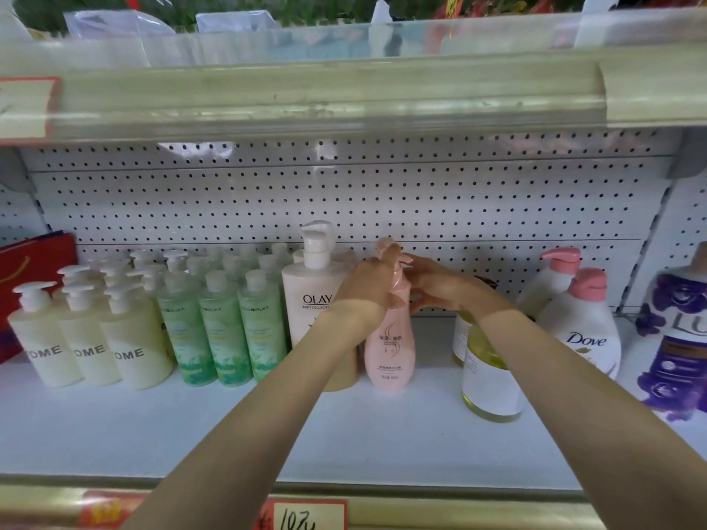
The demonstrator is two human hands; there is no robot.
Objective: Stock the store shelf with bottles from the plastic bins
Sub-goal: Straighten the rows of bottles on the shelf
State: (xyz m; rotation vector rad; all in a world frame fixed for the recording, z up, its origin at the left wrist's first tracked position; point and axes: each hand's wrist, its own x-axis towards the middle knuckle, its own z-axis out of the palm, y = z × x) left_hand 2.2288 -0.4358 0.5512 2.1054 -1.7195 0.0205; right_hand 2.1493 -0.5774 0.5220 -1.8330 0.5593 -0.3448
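A pink pump bottle (391, 350) stands upright on the white shelf (267, 426), just right of a cream Olay pump bottle (311, 300). My left hand (369, 286) grips the pink bottle's neck and pump from the left, fingers curled round it. From the right, my right hand (434, 285) holds the same neck, its fingertips on the pump. The pink bottle's shoulder is hidden behind my hands. No plastic bin is in view.
Left of the Olay bottle stand rows of green bottles (223, 330) and pale yellow pump bottles (86, 338). A yellow-liquid bottle (489, 380), white Dove bottles (581, 327) and a purple bottle (681, 346) stand to the right. An upper shelf edge (325, 93) overhangs.
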